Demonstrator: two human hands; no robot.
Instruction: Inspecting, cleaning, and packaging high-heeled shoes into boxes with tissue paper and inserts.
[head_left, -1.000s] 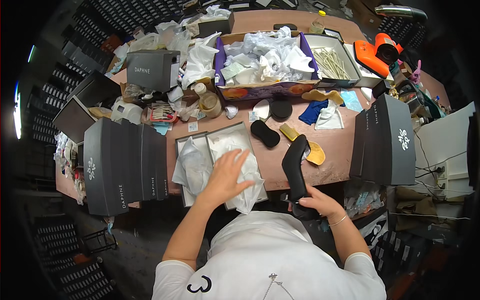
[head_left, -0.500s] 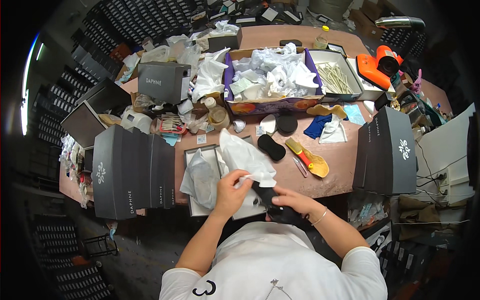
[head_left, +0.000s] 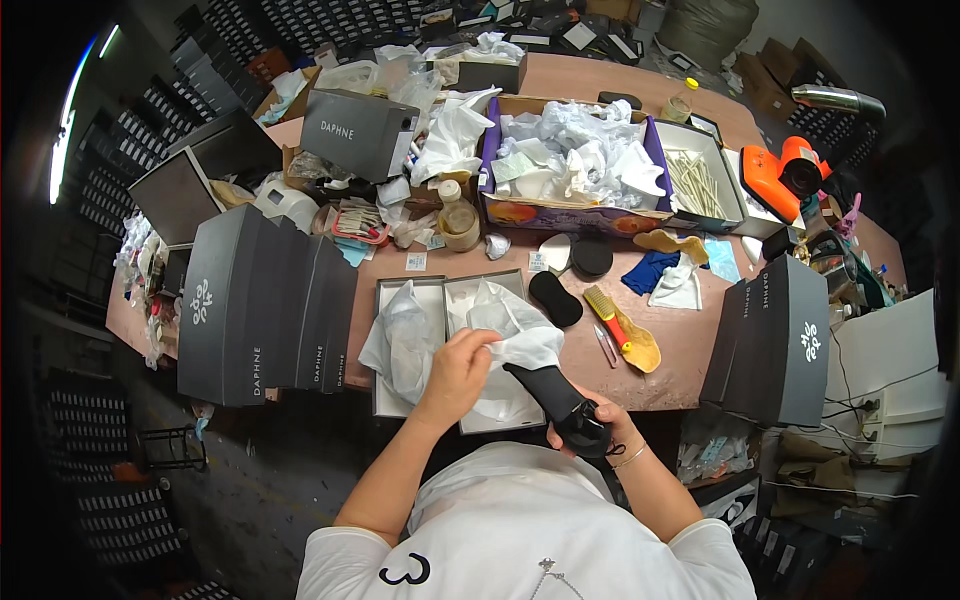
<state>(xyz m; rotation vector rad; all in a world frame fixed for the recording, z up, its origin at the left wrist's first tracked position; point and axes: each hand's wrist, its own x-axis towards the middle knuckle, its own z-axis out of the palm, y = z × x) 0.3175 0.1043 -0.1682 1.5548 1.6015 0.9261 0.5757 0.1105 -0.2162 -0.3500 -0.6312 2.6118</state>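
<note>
My right hand (head_left: 612, 428) grips a black shoe (head_left: 560, 400) by its rounded end at the front of my body, the other end slanting up and left. White tissue paper (head_left: 520, 335) is pinched by my left hand (head_left: 460, 372), its edge hanging by the shoe's far tip. Below the paper lies an open grey shoe box (head_left: 430, 296) in two side-by-side parts. Its left part holds a bundle in white tissue (head_left: 405, 350); what is inside the bundle is hidden. Paper covers much of the right part.
Dark shoe boxes stand left (head_left: 270, 310) and right (head_left: 770, 340). Beyond the work lie a black sponge (head_left: 555, 299), a brush (head_left: 608, 315), a yellow cloth (head_left: 640, 345) and a bottle (head_left: 459, 222). A purple carton (head_left: 580, 215) holds crumpled paper.
The shoe has come lower and more into view, drawn away from the tissue paper. My right hand has shifted down toward my body. The view has shifted slightly.
</note>
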